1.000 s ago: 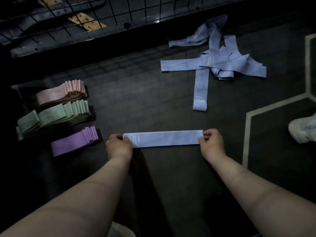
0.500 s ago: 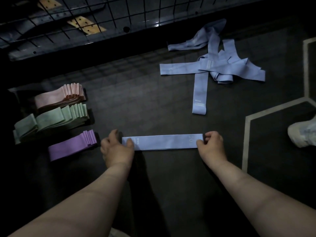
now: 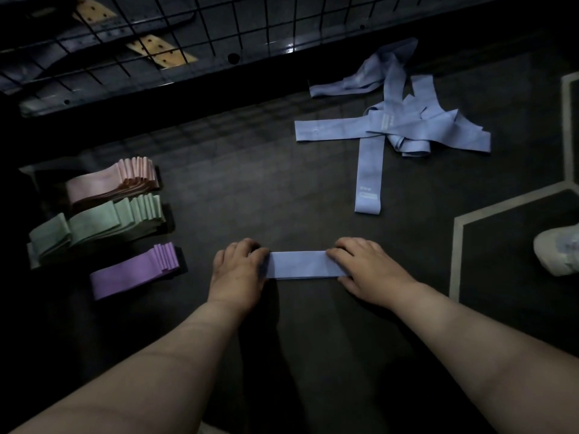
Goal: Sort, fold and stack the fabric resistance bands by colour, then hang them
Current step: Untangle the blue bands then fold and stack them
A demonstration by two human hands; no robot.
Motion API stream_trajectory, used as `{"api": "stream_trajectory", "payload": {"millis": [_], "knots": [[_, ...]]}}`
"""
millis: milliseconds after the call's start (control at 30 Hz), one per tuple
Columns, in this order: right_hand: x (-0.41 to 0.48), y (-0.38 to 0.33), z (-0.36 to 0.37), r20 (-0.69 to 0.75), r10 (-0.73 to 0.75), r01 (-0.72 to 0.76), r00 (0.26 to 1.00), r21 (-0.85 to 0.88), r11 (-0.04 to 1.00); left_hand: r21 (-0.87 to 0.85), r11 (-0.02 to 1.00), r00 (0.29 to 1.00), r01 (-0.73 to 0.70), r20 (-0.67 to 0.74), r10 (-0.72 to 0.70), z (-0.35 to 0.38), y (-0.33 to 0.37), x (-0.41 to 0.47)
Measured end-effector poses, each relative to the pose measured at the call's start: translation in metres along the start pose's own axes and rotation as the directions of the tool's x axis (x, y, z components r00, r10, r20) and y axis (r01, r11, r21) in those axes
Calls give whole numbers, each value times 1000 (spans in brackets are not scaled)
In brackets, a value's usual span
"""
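A blue band point(image 3: 302, 265) lies flat on the dark floor point(image 3: 282, 183), near the middle and already doubled over short. The left hand point(image 3: 238, 270) curls its fingers over the band's left end. The right hand point(image 3: 369, 270) covers the right end, with fingers on top and the thumb at the near edge, so both seem to hold it. The fabric looks light, soft and limp (it should crease easily but slide open if let go), so it is best taken by the two ends, layers pinched together.

To the left sit a pink stack point(image 3: 116, 183), a green stack point(image 3: 103, 223) and a purple stack point(image 3: 134, 274). Far right lies a tangle of loose blue bands point(image 3: 407, 130).

No box or basket shows. Behind the far wire grid point(image 3: 188, 23) lie tan strips point(image 3: 159, 51), too dim to identify.
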State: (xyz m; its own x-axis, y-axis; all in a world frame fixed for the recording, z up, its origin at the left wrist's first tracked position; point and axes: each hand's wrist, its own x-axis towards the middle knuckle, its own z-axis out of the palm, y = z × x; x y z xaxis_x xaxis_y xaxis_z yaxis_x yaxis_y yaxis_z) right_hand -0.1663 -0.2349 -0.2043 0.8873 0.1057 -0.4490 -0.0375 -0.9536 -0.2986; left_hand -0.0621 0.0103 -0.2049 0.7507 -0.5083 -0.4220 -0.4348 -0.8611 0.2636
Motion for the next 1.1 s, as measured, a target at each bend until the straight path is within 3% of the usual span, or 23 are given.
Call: {"api": "stream_trajectory", "payload": {"millis": [67, 167, 233, 367, 467, 533, 633, 700, 767, 900, 967, 1100], "knots": [[2, 4, -2, -64, 42, -41, 997, 19, 999, -13, 1000, 1000, 9, 16, -9, 0, 0, -3], [17, 12, -11, -169, 353, -338, 920, 111, 934, -48, 998, 999, 35, 16, -35, 0, 3, -8], [26, 19, -20, -113, 476, -462, 872, 129, 877, -77, 995, 998, 59, -12, -60, 0, 8, -8], [33, 28, -36, 21, 421, -420, 907, -18, 907, -117, 989, 995, 86, -33, -90, -4, 21, 0], [29, 27, -45, -184, 441, -414, 879, 167, 895, -154, 986, 995, 69, -59, -79, -13, 35, 9], [23, 24, -57, -375, 507, -373, 777, 375, 849, -200, 980, 991, 24, -127, -50, -21, 47, 14], [19, 19, -85, -453, 679, -300, 577, 656, 692, -380, 925, 992, 3, -118, -52, -39, 70, 20], [16, 13, -105, -472, 733, -216, 491, 749, 627, -602, 796, 994, 65, -31, -105, -54, 87, 23], [12, 8, -123, -497, 744, -90, 447, 802, 590, -823, 551, 987, 139, 72, -141, -76, 105, 23], [-2, -6, -161, -569, 733, 102, 372, 810, 577, -962, 151, 973, 228, 221, -65, -126, 131, 11], [-10, -18, -178, -582, 722, 151, 373, 806, 572, -975, 81, 979, 206, 205, -25, -148, 141, 6], [-31, -50, -213, -612, 683, 245, 400, 789, 564, -991, 50, 993, 122, 122, 1, -198, 159, -8]]}}
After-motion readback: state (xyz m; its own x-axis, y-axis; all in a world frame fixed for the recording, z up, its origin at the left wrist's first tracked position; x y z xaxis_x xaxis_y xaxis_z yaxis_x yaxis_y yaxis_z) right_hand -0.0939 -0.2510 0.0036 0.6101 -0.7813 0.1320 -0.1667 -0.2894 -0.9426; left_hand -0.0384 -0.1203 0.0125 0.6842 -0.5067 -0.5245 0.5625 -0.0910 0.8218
